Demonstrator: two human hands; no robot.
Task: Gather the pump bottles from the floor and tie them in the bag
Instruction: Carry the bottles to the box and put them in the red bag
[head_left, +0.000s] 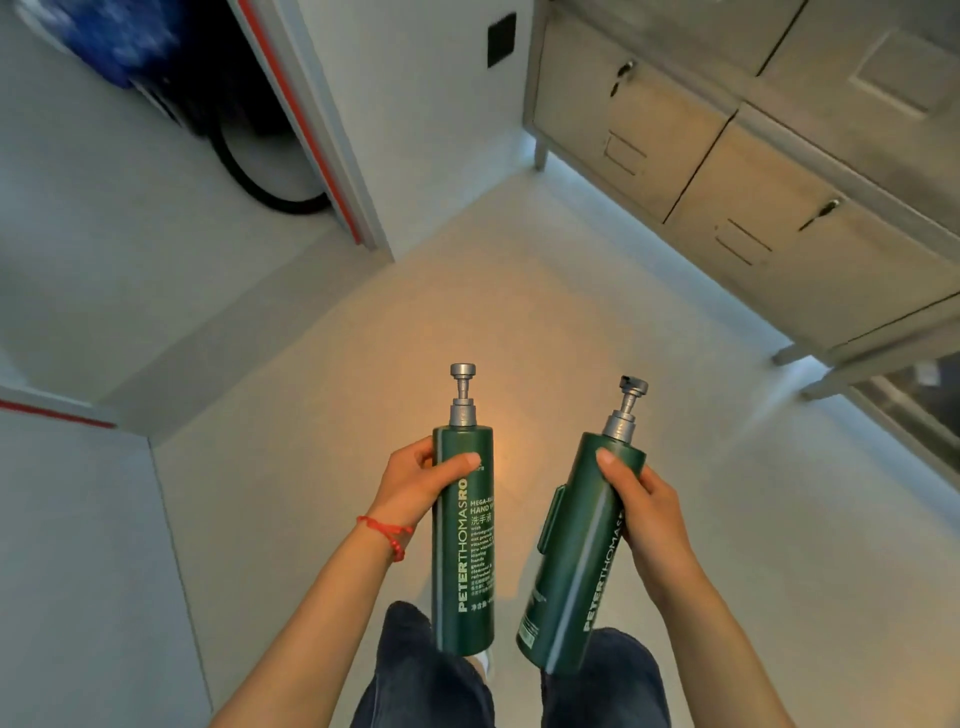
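Bottles — two, green: left hand (415, 480) grips one (464, 540) upright, right hand (641, 512) grips the other (576, 561) tilted, pumps forward — I judge for carrying. Bag unseen.

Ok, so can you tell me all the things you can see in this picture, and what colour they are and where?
pump bottles: 2, dark green with grey pumps, one in each hand, left bottle upright, right bottle tilted
cabinet: 1, grey metal with keyed doors, upper right, standing on legs
floor: 1, pale beige, middle
black panel: 1, on the white wall, top middle
red strip: 1, along the doorway edge, upper left
black hose: 1, curved, inside the doorway
blue thing: 1, blurred, top left, cannot tell what
bracelet: 1, red, on left wrist
trousers: dark blue, bottom
left hand: holding left bottle
right hand: holding right bottle
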